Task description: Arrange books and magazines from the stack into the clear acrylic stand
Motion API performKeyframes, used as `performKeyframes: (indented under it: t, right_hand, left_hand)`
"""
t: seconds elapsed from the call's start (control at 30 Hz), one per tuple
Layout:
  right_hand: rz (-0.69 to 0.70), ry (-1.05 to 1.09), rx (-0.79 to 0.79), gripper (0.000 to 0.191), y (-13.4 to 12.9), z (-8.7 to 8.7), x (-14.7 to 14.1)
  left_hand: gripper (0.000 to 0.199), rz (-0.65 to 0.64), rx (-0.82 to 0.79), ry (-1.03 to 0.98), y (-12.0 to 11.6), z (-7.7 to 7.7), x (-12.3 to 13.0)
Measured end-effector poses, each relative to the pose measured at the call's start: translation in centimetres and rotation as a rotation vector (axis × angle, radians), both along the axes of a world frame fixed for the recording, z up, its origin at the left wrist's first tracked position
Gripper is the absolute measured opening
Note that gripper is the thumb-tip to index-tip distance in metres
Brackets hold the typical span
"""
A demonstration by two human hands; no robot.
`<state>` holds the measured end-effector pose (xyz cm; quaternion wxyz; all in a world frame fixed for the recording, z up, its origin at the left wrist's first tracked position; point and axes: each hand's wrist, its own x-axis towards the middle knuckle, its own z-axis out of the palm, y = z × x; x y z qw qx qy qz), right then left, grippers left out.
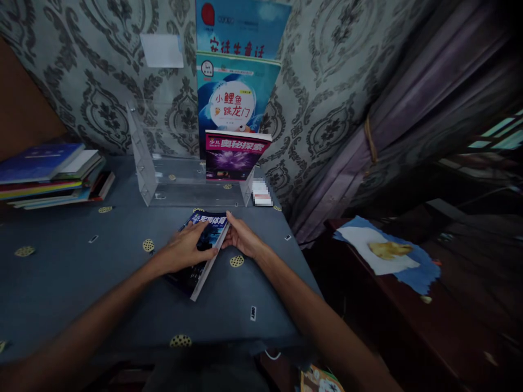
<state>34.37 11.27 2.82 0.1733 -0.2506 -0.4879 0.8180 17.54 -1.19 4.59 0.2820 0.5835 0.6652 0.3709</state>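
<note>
A dark blue book [195,279] with white lettering along its top lies aslant on the grey-blue tablecloth, its page edges facing right. My left hand [186,249] rests across its cover, the thumb reaching to the right edge and the fingers over the left side. At the upper right corner, my right hand [243,237] grips the book, thumb on top and the other fingers partly hidden beside it. Just beyond stands a clear acrylic book rack [188,193]. On its right side are a magenta book [229,158], a teal book [232,103] and a blue book [245,30], rising in tiers.
A stack of books [44,166] lies at the table's left. A small pixelated white item [262,193] is right of the rack. Purple curtain [339,158] hangs at right. Lower down, a dark red surface [392,296] bears a blue cloth [425,272] and a yellowish object [388,250].
</note>
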Motion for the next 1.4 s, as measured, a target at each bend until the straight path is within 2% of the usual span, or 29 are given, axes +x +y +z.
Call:
performKeyframes:
  t: [0.1,0.2,0.3,0.37,0.5,0.6,0.7,0.8,0.87,1.0,1.1,1.2,1.4]
  right_hand:
    - [0.007,0.012,0.005,0.055,0.0,0.0,0.0]
    - [0.019,0.025,0.010,0.053,0.1,-0.2,0.0]
    - [0.001,0.058,0.033,0.046,0.2,-0.7,0.0]
    - [-0.021,0.086,0.047,0.043,0.2,-0.9,0.1]
    - [-0.060,0.126,0.015,0.045,0.0,-0.8,0.2]
    - [-0.126,0.141,-0.033,0.047,0.0,-0.6,0.1]
    - [-0.196,0.183,-0.085,0.045,-0.1,-0.5,-0.1]
    - [-0.226,0.214,-0.159,0.040,-0.4,-0.5,-0.3]
    - [-0.225,0.216,-0.204,0.039,-0.7,-0.5,-0.4]
    - [-0.217,0.218,-0.221,0.039,-0.9,-0.4,-0.4]
    - [-0.231,0.210,-0.180,0.039,-0.8,-0.4,-0.4]
    - [-0.217,0.212,-0.130,0.042,-0.7,-0.1,-0.3]
    - [-0.094,0.168,0.013,0.041,-1.0,1.0,0.4]
  left_hand:
    - [0.068,-0.009,-0.042,-0.007,0.0,1.1,-0.7]
    - [0.079,-0.040,-0.141,0.111,-0.2,1.9,-0.5]
    - [0.085,-0.053,-0.175,0.208,-0.3,1.9,-0.4]
    - [0.081,-0.011,-0.112,0.190,-0.1,1.4,-0.8]
    - [0.078,0.175,0.077,-0.053,0.9,0.5,-2.8]
    - [0.076,0.278,0.039,-0.446,1.6,0.4,-3.6]
    - [0.063,0.353,-0.001,-0.787,1.8,0.5,-2.7]
    - [0.054,0.441,0.040,-0.943,1.7,0.7,-1.0]
    - [0.054,0.453,0.068,-0.991,1.5,0.9,-0.1]
    - [0.052,0.390,0.096,-1.054,1.3,1.5,0.5]
    - [0.051,0.373,0.110,-1.043,1.3,1.7,0.2]
    - [0.052,0.364,0.196,-0.990,1.3,1.8,-0.4]
    - [0.046,0.387,0.404,-0.914,1.4,2.2,-1.4]
